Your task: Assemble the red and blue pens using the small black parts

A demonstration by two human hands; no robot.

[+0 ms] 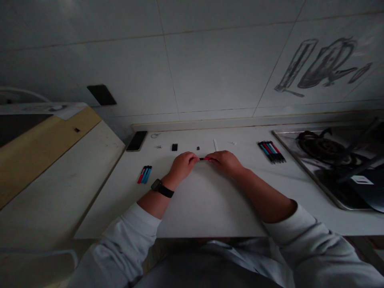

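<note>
Between my two hands, level above the white counter, is a red pen with a black section [203, 159]. My left hand [183, 165], with a black watch on its wrist, pinches the black end. The fingers of my right hand [225, 162] are closed on the red end. Just beyond the hands lie a tiny black part [198, 148], a thin white strip [215, 145] and a small white piece [234, 143]. Several black grips [174, 147] lie side by side further left, beside some small springs [159, 147]. Fingers hide both pen tips.
On the left lie red and blue pen barrels [144, 175] and a phone [137, 141]. A row of several assembled pens [271, 152] lies to the right, before a gas stove [318, 176]. A tiled wall [216, 72] bounds the counter [210, 208] behind.
</note>
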